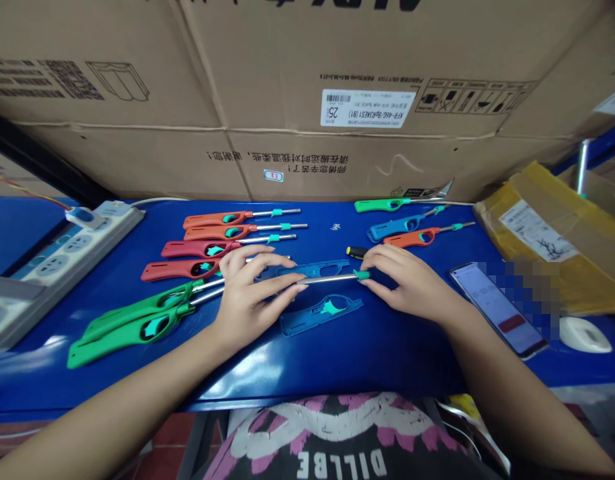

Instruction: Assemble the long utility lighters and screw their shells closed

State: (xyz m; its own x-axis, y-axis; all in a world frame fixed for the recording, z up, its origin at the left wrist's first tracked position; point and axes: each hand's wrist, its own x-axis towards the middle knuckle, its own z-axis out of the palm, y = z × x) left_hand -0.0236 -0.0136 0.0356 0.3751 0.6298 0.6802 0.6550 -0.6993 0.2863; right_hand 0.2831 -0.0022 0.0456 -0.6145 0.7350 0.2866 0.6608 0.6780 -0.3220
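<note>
My left hand (254, 287) pinches the left end of a metal lighter tube (330, 278) between thumb and fingers. At the tube's other end, my right hand (404, 280) has its fingertips closed around the green collar (361, 274). The tube lies level above the table. Just behind it is an empty-looking blue lighter shell half (327, 268), partly covered by my left hand. Nearer my body rests a second blue shell half (307, 320) with a green trigger (332, 307) in it. A black and yellow screwdriver handle (356, 253) shows beside my right fingers.
Several orange, red and green lighters (192, 269) lie at left beside a white power strip (57, 260). Three more lighters (394, 228) lie back right. A phone (500, 310), white mouse (584, 335) and yellow-taped box (552, 233) stand right. A large carton (267, 100) walls the back.
</note>
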